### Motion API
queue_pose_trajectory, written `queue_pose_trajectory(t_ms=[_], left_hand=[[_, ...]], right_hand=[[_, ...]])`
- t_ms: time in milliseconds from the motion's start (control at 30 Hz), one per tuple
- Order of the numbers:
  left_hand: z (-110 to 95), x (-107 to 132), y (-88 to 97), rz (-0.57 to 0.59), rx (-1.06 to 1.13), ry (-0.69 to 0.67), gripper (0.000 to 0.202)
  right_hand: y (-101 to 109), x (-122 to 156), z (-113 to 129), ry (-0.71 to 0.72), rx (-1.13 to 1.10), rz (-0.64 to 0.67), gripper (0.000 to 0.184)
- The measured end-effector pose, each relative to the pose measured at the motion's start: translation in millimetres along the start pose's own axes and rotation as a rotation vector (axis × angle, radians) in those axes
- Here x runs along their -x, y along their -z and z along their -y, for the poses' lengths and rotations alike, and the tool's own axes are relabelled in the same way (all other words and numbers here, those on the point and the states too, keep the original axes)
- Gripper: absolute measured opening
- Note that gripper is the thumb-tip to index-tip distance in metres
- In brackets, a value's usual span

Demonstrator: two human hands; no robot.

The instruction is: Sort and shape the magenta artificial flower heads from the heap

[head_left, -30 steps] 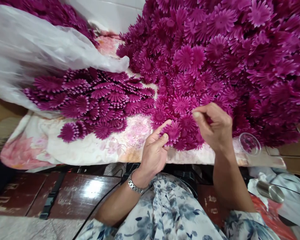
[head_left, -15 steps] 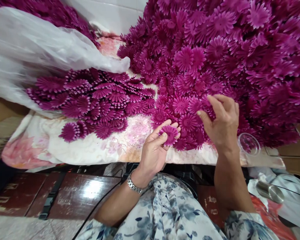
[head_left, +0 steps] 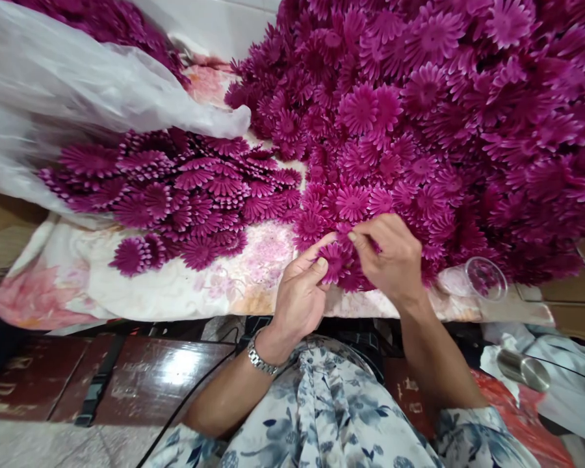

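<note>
Between the thumb and fingers of my left hand [head_left: 299, 292] is a magenta artificial flower [head_left: 332, 261], its petals facing up. My right hand [head_left: 390, 257] is just to the right, thumb and forefinger pinched together on another magenta flower [head_left: 344, 231], of which only a small part shows. The fingertips of both hands nearly meet over the front edge of a large heap of loose magenta flowers [head_left: 361, 110]. My right hand's lower fingers are curled and partly hidden.
Stacked flowers [head_left: 190, 195] lie on the left of the floral cloth [head_left: 253, 276], partly under a clear plastic bag [head_left: 78, 84]. A transparent plastic cup [head_left: 485, 279] lies on its side at the right. Lower right is a metal cylinder [head_left: 524, 370].
My right hand has moved left and down from over the heap to my left hand, its finger and thumb closing. My left hand has stayed almost in place with its flower.
</note>
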State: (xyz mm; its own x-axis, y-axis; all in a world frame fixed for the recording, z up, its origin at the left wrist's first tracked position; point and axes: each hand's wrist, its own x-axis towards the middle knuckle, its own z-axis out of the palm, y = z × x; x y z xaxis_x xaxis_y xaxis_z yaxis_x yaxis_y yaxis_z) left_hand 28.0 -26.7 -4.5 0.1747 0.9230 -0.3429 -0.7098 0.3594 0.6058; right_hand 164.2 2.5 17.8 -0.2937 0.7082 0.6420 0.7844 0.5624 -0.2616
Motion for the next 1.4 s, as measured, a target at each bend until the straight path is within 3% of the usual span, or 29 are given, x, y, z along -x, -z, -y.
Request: queue_pose_trajectory(t_ms=[100, 200, 300, 400, 500, 633, 700, 800, 900, 1067, 1267, 1333, 1400], left_hand=[[-2.5, -0.1, 0.7, 0.011, 0.006, -0.003, 0.031], [-4.7, -0.1, 0.7, 0.027, 0.033, -0.007, 0.031], [-5.7, -0.6, 0.1, 0.019, 0.045, 0.006, 0.03], [-5.7, -1.5, 0.5, 0.029, 0.065, 0.016, 0.029], [-5.7, -1.5, 2.2, 0.05, 0.08, 0.013, 0.03], [-7.1, 0.6, 2.2, 0.05, 0.117, 0.028, 0.031], [-7.7, 1.8, 0.5, 0.038, 0.12, 0.038, 0.031], [-7.2, 3.0, -1.0, 0.011, 0.096, 0.044, 0.03], [-4.7, 3.9, 1.2, 0.022, 0.07, 0.052, 0.031], [-0.7, 4.7, 6.4, 0.033, 0.007, 0.042, 0.038], [-4.5, 2.2, 4.4, 0.035, 0.091, 0.036, 0.032], [-6.2, 0.6, 3.4, 0.024, 0.125, 0.047, 0.031], [-7.1, -0.8, 2.9, 0.012, 0.137, 0.065, 0.031]], right_hand=[[8.9, -5.1, -7.9, -0.038, 0.008, -0.036, 0.013], [14.5, -4.4, -11.2, -0.192, -0.045, -0.09, 0.012], [13.0, 0.6, -9.0, -0.313, -0.169, -0.046, 0.014], [9.8, 5.5, -9.5, -0.347, -0.218, -0.032, 0.016], [15.0, 5.9, -19.6, -0.312, -0.082, -0.066, 0.017], [28.3, 1.5, -27.7, -0.253, 0.322, -0.172, 0.02], [27.2, 0.9, -19.0, -0.195, 0.258, -0.128, 0.025], [11.4, 4.1, 3.2, -0.05, -0.093, 0.099, 0.012], [-8.6, 9.6, 18.3, 0.0, -0.191, 0.2, 0.008], [-16.9, 12.1, 15.6, 0.047, -0.082, 0.105, 0.016], [11.5, -6.7, -28.2, -0.085, 0.259, -0.193, 0.007], [17.5, -10.5, -32.9, -0.125, 0.357, -0.185, 0.014], [15.5, -8.8, -25.3, -0.088, 0.236, -0.089, 0.018]])
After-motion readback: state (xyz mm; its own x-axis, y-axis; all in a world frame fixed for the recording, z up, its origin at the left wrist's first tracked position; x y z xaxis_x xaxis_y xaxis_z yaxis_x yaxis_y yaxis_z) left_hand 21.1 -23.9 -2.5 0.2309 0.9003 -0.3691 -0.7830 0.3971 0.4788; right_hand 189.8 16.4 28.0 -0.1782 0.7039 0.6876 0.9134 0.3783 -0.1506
